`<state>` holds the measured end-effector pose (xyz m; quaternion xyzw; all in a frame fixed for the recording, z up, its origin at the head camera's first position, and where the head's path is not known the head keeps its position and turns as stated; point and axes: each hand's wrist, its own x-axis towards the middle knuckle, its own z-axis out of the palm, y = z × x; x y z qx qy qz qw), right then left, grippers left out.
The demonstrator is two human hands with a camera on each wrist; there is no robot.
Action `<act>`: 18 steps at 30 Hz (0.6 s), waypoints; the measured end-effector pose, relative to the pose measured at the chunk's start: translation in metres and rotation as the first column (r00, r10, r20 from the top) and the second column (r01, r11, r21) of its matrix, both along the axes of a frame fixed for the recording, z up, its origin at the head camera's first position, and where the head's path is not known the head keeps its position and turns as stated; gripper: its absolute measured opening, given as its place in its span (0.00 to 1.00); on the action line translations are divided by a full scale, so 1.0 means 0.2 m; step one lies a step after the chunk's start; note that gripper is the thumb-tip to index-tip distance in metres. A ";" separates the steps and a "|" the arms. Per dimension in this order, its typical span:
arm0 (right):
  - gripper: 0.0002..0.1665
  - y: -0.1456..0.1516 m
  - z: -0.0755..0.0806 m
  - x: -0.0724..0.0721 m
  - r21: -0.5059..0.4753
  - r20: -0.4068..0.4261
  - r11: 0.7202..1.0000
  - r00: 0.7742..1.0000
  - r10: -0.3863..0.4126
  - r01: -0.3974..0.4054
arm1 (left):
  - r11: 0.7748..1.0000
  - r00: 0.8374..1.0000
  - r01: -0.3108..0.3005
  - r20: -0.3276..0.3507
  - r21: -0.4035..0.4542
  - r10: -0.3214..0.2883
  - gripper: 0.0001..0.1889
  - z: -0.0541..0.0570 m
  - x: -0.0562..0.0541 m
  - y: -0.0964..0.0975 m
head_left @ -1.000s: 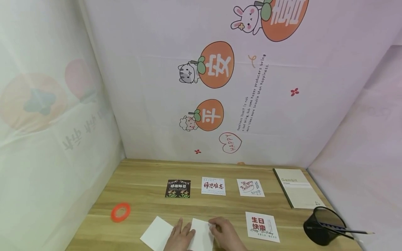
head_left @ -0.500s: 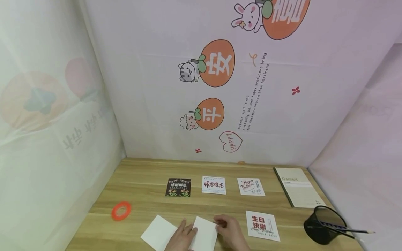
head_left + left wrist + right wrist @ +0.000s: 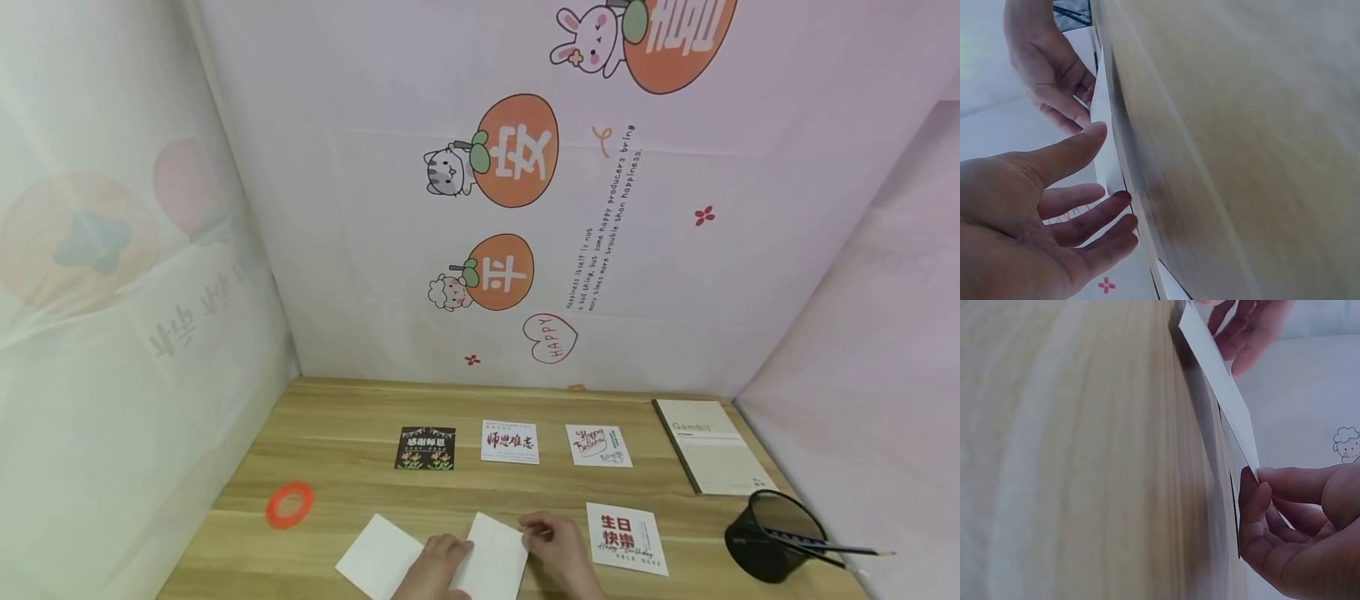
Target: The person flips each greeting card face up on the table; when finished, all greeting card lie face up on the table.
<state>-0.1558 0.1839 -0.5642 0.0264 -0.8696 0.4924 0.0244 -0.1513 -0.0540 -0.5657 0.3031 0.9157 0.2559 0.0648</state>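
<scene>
A blank white card [image 3: 492,554] lies between the two hands near the front of the table, raised at a slant above the wood in the right wrist view. My right hand [image 3: 558,550] pinches its right edge between thumb and fingers; the right wrist view shows this right hand [image 3: 1304,519] close up. My left hand [image 3: 435,567] is at the card's left side. In the left wrist view the thumb of the left hand [image 3: 1041,219] rests at the card [image 3: 1105,134], its other fingers loosely extended. A second white card [image 3: 378,554] lies just left of the left hand.
Printed cards lie around: a black one [image 3: 425,448], a red-lettered one [image 3: 510,442], a birthday one [image 3: 598,446] and another [image 3: 628,540] right of the right hand. Orange-red tape roll [image 3: 289,504] sits left; notebook [image 3: 712,446] and black pencil cup [image 3: 772,537] stand right.
The white card has shifted to the right and slightly away, with the right hand moving along with it. The left hand's fingers have drawn back a little toward the near edge.
</scene>
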 end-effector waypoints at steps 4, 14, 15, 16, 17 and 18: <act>0.12 0.01 0.02 0.00 -0.059 0.050 0.997 0.998 -0.048 0.051 | 0.991 0.994 -0.059 0.100 0.121 0.047 0.29 0.03 0.00 0.00; 0.13 0.02 0.07 0.02 -0.138 0.087 0.985 0.992 -0.091 0.102 | 0.889 0.956 -0.152 0.292 0.432 0.021 0.22 0.10 0.01 -0.02; 0.13 0.02 0.07 0.02 -0.153 0.086 0.982 0.991 -0.100 0.112 | 0.881 0.947 -0.168 0.321 0.443 0.019 0.22 0.11 0.01 -0.02; 0.14 0.02 0.08 0.03 -0.161 0.082 0.980 0.991 -0.108 0.120 | 0.873 0.938 -0.182 0.346 0.453 0.017 0.21 0.11 0.00 -0.02; 0.14 0.02 0.08 0.03 -0.171 0.084 0.977 0.990 -0.118 0.131 | 0.866 0.930 -0.196 0.368 0.461 0.014 0.21 0.11 0.00 -0.03; 0.14 0.02 0.09 0.03 -0.183 0.085 0.973 0.988 -0.128 0.142 | 0.859 0.921 -0.209 0.388 0.467 0.013 0.20 0.11 0.00 -0.03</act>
